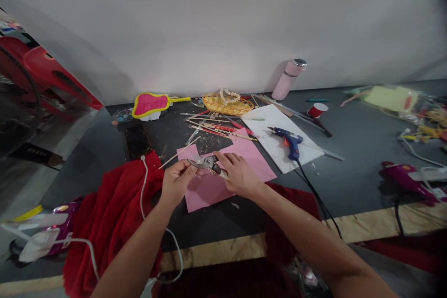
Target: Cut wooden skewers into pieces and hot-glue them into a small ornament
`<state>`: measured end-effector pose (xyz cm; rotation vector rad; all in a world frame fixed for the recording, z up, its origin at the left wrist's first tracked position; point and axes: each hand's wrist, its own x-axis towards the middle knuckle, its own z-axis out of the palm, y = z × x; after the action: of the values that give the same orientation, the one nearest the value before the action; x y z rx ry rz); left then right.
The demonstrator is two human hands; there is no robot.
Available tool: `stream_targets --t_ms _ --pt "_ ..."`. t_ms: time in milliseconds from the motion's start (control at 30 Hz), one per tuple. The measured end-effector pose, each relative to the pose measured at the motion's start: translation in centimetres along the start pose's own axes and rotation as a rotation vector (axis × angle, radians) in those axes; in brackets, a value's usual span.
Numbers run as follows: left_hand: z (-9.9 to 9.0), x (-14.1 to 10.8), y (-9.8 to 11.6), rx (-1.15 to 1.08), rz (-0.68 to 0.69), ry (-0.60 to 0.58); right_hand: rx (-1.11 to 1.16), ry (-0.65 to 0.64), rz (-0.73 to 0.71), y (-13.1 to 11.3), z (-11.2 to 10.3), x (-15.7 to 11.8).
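Observation:
My right hand [242, 176] is wrapped round the handles of a pair of pruning shears [206, 162], whose curved blades point left. My left hand [177, 180] is closed in a pinch right at the blade tips; whatever sits between its fingers is too small to make out. Both hands are above pink paper [204, 195] on the dark tabletop. A thin wooden stick [179, 152] slants just beyond my left fingers. Farther back, several sticks and red-wrapped chopsticks [218, 128] lie in a loose pile among small crumbs.
A blue glue gun [291, 142] rests on a white board [275, 160], its cable running over the front edge. Behind are a woven basket [213, 104], a pink bottle [288, 79] and a yellow-rimmed paddle [152, 104]. A phone [137, 140] and red cloth [115, 205] lie left.

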<state>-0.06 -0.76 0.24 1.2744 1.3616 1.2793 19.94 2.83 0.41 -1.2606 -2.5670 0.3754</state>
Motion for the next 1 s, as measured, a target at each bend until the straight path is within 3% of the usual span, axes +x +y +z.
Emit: stream_targets --t_ms 233,500,767,900,1000 --pt "-0.5 0.2 -0.7 -0.163 -0.033 -0.109 0.007 -0.038 -0.023 0.3 0.5 0.1" --pt "-0.5 0.4 -0.6 -0.156 -0.075 -0.101 0.031 -0.025 -0.022 0.2 0.3 0.0" --pt "-0.1 0.6 -0.3 -0.033 -0.025 -0.054 0.002 -0.009 0.039 0.5 0.3 0.1" --pt "-0.2 0.7 0.0 0.084 0.011 0.033 0.016 0.012 0.067 1.0 0.5 0.1" --pt "-0.5 0.7 0.0 0.127 0.023 0.003 0.049 -0.007 0.037 1.3 0.4 0.1"
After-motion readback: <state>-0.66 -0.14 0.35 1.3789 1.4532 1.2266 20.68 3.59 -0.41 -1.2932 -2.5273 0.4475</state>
